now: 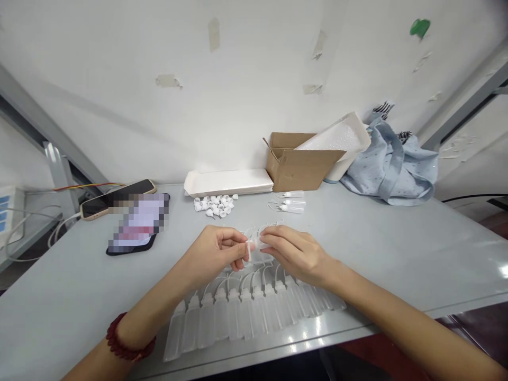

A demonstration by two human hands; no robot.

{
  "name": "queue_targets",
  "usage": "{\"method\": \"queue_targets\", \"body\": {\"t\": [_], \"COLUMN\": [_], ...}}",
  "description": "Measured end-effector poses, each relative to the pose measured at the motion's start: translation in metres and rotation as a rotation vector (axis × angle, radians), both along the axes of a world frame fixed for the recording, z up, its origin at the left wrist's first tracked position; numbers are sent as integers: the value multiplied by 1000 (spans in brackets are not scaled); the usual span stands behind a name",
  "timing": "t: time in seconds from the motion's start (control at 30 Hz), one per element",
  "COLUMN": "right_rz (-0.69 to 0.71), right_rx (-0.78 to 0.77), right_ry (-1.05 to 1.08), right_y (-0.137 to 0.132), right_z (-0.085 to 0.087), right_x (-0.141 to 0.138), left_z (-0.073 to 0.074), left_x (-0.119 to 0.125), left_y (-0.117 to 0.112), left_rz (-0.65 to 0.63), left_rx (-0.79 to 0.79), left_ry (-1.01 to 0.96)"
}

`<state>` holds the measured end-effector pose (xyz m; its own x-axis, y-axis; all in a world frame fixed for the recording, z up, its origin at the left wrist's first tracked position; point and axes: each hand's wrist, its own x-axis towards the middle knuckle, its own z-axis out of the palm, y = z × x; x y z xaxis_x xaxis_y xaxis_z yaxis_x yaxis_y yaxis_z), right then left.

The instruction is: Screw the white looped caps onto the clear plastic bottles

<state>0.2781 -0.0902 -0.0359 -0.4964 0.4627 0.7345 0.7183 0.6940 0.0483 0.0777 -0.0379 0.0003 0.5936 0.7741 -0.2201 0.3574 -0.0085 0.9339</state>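
My left hand (pixel 228 248) is closed in a pinch on a small white plastic cap (pixel 250 251), seen edge-on. Facing it, my right hand (pixel 299 251) has its fingers curled over a small translucent squeeze bottle (pixel 261 243), mostly hidden by those fingers. The cap and bottle are very close; whether they touch is unclear. Below my hands lies a row of translucent squeeze bottles (pixel 234 315) with white tops and thin curved straps, side by side along the table's front. Beyond my hands are a pile of loose white caps (pixel 216 205) and several small bottles (pixel 292 203).
Against the wall stand a stack of white padded envelopes (pixel 230 181) and an open cardboard box (pixel 304 169) with another envelope (pixel 341 135) leaning in it. A light blue cloth bag (pixel 397 169) is at right. Two phones (pixel 119 198) (pixel 138 225) and cables lie at left.
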Motion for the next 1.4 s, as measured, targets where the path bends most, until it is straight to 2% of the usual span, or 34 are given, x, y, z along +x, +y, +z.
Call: {"method": "queue_targets", "body": {"t": [0.13, 0.33, 0.43, 0.6, 0.77, 0.93, 1.03, 1.23, 1.4], "right_rz": [15, 79, 81, 46, -4, -13, -10, 2, 53], "right_rx": [-44, -234, -278, -186, -17, 11, 29, -28, -134], "right_ry": [39, 173, 217, 188, 96, 108, 100, 113, 210], "right_y": [-1, 2, 1, 0, 0, 0, -1, 0, -1], "right_z": [-1, -3, -3, -4, -5, -3, -2, -3, -6], "right_x": [0, 1, 0, -3, -5, -4, -3, -4, -4], "left_z": [-3, -6, -7, -4, -1, -4, -5, -5, -12], "left_x": [1, 3, 4, 7, 7, 6, 5, 7, 8], "left_y": [-2, -6, -7, -8, -8, -5, -4, -11, -15], "left_rz": [14, 48, 62, 108, 109, 108, 114, 166, 190], "left_rx": [19, 227, 219, 170, 29, -98, -116, 77, 418], "left_ry": [-32, -41, -65, -94, -116, -177, -187, -131, -155]}}
